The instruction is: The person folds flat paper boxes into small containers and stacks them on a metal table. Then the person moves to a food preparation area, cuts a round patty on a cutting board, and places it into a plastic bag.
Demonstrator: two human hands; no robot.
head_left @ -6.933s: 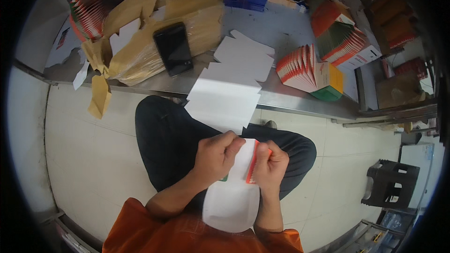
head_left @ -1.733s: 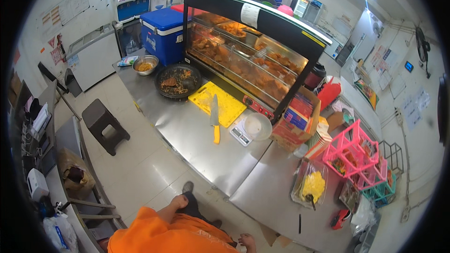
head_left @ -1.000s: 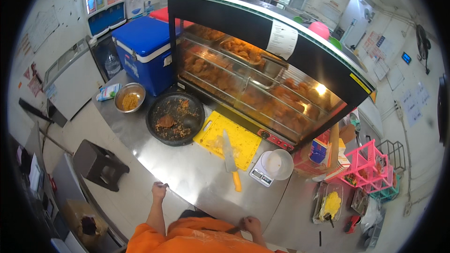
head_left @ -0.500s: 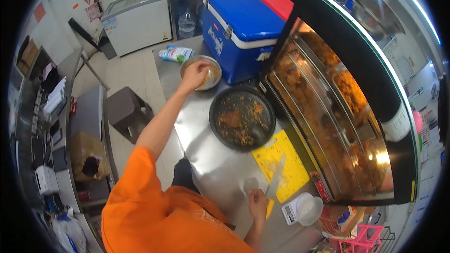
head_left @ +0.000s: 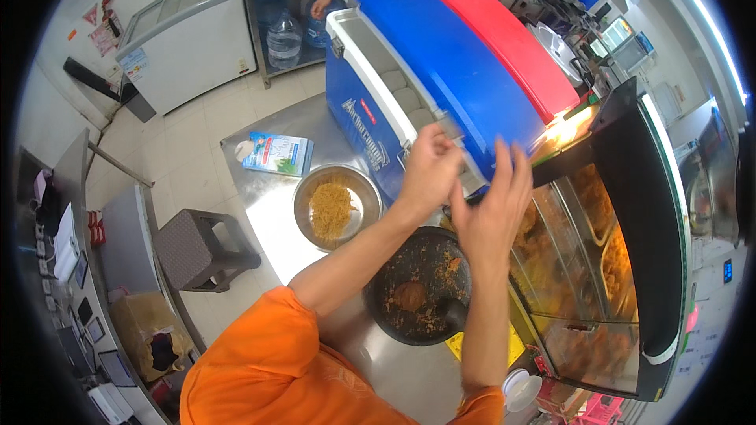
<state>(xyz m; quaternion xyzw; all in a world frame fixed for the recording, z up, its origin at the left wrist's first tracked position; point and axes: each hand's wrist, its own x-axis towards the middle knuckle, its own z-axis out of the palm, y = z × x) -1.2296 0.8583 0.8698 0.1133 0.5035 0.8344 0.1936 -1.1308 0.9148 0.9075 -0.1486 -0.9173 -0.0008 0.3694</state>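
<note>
A blue-and-white cooler box [head_left: 356,122] stands with its blue lid [head_left: 449,71] tilted up, showing several pale rounded things [head_left: 405,94] inside. At the lid's front edge, my left hand [head_left: 431,169] is curled, its fingertips partly hidden and blurred. My right hand [head_left: 496,212] reaches the same edge further right, fingers spread and palm toward the lid. Under my forearms sits a black, shallow mortar dish [head_left: 386,319] with reddish-brown paste and crumbs. A steel bowl [head_left: 368,189] of yellow-brown shreds [head_left: 331,211] rests left of it.
A blue-and-white packet [head_left: 277,154] lies behind the bowl on the steel table [head_left: 260,122]. To the right is a lit glass food cabinet [head_left: 575,267]. A yellow cutting board [head_left: 516,345] shows beside the mortar dish. Another person's hand [head_left: 319,6] is near water bottles [head_left: 283,41].
The cooler's lid has gone from closed to raised. My left hand has left the bowl, and my right hand has come up from beside the knife; both are now at the lid.
</note>
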